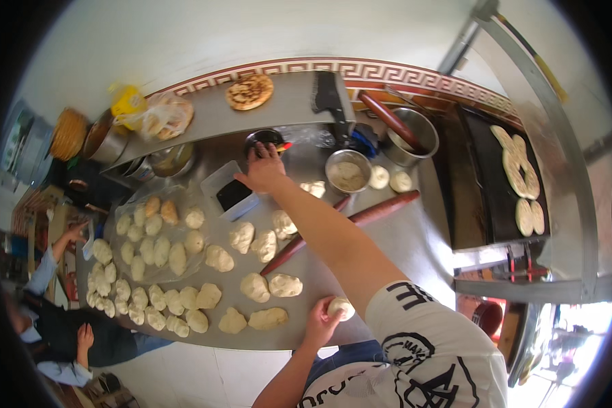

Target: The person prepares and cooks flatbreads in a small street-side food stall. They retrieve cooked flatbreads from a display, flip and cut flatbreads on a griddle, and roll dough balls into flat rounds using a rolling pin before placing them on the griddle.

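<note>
My left hand point(322, 319) holds a smooth white dough ball point(340, 309) at the near edge of the steel table. My right arm stretches across the table. At its end my right hand point(266, 171) has its fingers spread over the near rim of a black bowl point(263, 136); I see nothing held in it. A red and yellow handle point(284, 147) shows at the bowl's right side. Just left of that hand lies a clear plastic tub point(222, 183) with dark contents. Under my forearm runs a slim tapered rolling pin point(284, 253), near several dough pieces point(264, 246).
A thicker rolling pin point(385, 208) lies right of my forearm, below a steel bowl point(348, 171) of pale paste or flour. Shaped dough point(519, 168) lies on a black griddle point(482, 168). A cleaver point(329, 97) rests on the shelf point(296, 97). A co-worker point(76, 326) stands left.
</note>
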A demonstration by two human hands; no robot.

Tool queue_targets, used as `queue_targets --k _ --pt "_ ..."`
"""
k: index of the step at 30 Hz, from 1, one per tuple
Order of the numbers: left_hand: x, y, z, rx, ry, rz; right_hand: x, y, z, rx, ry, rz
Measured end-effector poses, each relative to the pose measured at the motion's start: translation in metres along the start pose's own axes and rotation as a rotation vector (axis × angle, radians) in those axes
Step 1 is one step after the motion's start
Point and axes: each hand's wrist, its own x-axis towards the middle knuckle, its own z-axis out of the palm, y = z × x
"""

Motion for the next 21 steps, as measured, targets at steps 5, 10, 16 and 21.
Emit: queue_targets --k 5,10,16,21 --pt "0.004 0.005 -0.019 -0.048 -0.082 -0.097 -0.138 0.067 -0.03 0.159 0.587 -0.037" --pt "0.0 0.03 -0.03 0.075 -0.002 -0.098 -0.404 0.148 -0.065 0.036 0.396 0.753" --pt "-0.018 0.042 -0.05 0.275 0.011 -0.081 -0.441 0.228 -0.036 -0.147 0.252 0.795" --pt "-0.018 0.031 -0.037 0.319 -0.071 -0.066 -0.335 0.34 -0.031 0.043 0.406 0.815"
